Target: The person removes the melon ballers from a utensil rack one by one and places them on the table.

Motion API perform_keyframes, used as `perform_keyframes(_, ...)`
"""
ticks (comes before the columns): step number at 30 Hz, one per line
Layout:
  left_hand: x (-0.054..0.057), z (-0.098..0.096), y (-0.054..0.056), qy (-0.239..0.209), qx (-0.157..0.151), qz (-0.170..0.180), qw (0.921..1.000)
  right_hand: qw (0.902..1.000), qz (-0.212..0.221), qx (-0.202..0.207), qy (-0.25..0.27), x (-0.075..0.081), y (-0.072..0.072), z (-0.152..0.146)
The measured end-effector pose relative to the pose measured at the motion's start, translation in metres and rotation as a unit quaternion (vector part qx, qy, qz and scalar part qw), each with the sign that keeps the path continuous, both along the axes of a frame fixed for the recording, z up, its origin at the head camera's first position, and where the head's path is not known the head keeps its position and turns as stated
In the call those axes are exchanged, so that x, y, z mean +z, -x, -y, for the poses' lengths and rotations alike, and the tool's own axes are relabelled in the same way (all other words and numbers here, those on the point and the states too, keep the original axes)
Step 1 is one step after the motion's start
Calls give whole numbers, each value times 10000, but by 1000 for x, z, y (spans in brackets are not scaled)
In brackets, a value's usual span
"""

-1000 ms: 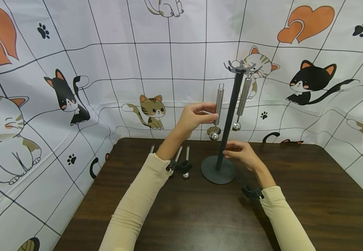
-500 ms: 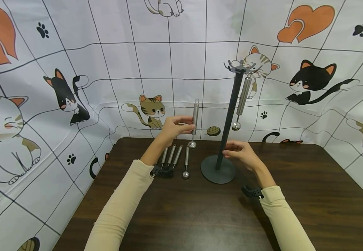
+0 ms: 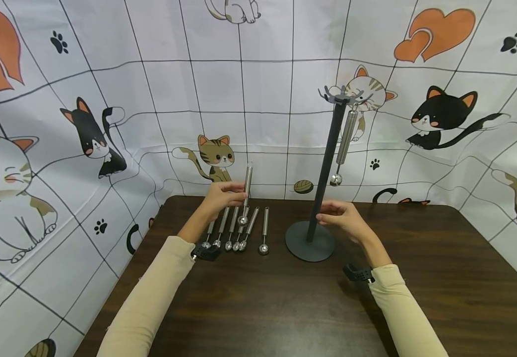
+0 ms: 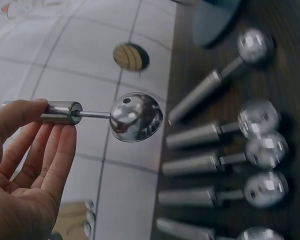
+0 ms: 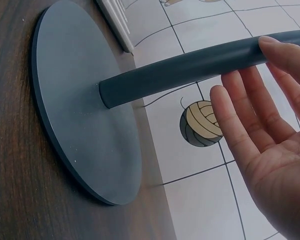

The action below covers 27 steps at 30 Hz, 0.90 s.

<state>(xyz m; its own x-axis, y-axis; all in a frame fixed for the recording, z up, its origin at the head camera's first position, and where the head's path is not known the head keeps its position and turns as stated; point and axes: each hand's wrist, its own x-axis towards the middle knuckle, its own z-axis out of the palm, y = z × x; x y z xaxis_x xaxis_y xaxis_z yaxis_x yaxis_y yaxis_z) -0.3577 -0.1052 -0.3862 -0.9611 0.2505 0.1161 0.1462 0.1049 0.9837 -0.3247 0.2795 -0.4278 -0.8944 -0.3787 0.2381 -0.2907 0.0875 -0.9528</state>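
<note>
My left hand pinches the handle of a steel melon baller between thumb and fingers. In the head view it is upright, bowl down, overlapping a row of similar melon ballers on the table. A small hole shows in its round bowl in the left wrist view. My right hand holds the lower post of a dark grey stand, its thumb on one side and fingers on the other. From a hook at the stand's top hangs one melon baller.
One melon baller lies a little apart, between the row and the stand's round base. The dark wooden table ends at a wall sheet printed with cats. Several hooks ring the stand's top.
My left hand has moved left and down with the melon baller, away from the stand to over the row. My right hand has stayed on the post.
</note>
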Motion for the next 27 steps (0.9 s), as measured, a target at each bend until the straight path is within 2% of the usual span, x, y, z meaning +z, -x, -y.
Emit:
perform_keyframes(5, -11, 22, 4, 216, 147, 180, 9995, 10000, 29, -8, 19, 0, 0, 0)
perform_keyframes(13, -23, 55, 6, 502, 456, 392, 9969, 10000, 38, -37, -5, 1, 0, 0)
perform_keyframes(23, -38, 92, 5, 617, 817, 475, 9936, 9999, -8, -33, -96, 1, 2, -1)
perform_keyframes(27, -44, 101, 3, 588, 886, 667, 9921, 10000, 25, -41, -62, -1, 2, -1)
